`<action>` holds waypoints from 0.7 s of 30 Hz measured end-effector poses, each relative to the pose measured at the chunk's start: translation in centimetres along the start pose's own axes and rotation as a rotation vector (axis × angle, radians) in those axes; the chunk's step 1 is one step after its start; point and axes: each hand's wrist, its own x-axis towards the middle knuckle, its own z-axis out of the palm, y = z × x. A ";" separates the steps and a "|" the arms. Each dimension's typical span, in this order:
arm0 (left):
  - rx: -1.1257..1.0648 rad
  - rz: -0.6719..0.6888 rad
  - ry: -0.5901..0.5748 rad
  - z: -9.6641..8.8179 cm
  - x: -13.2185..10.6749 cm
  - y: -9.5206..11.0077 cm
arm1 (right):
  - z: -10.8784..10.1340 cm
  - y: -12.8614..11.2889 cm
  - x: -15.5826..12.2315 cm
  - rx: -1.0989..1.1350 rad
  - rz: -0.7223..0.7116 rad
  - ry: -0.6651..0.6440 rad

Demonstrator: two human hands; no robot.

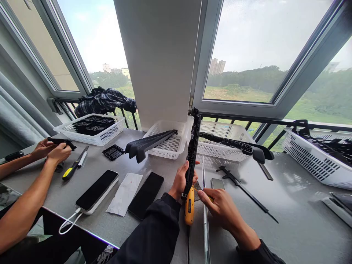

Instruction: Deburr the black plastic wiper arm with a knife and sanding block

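Note:
A long black ribbed plastic strip (194, 137) stands steeply tilted in my left hand (180, 181), whose fingers are closed round its lower part. My right hand (220, 205) is closed in a pinch at the strip's lower end. A slim yellow tool (211, 198) shows between its fingers; the rest is mostly hidden, so I cannot tell its kind. Just below the strip is an orange-yellow handheld device (189, 207) with a black cord. Whether it lies on the table or touches the strip, I cannot tell.
Long black strips rest across white baskets (176, 154) (236, 158). A caliper (239, 185) lies to the right, beside a metal edge (205, 227). Left are a phone (146, 194), white paper (125, 194), a phone on a power bank (97, 190), a knife (72, 169) and a co-worker's hands (57, 152).

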 end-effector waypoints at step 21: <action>0.029 0.015 0.017 0.6 -0.4 -0.8 | 0.1 -0.1 0.0 -0.038 -0.002 0.000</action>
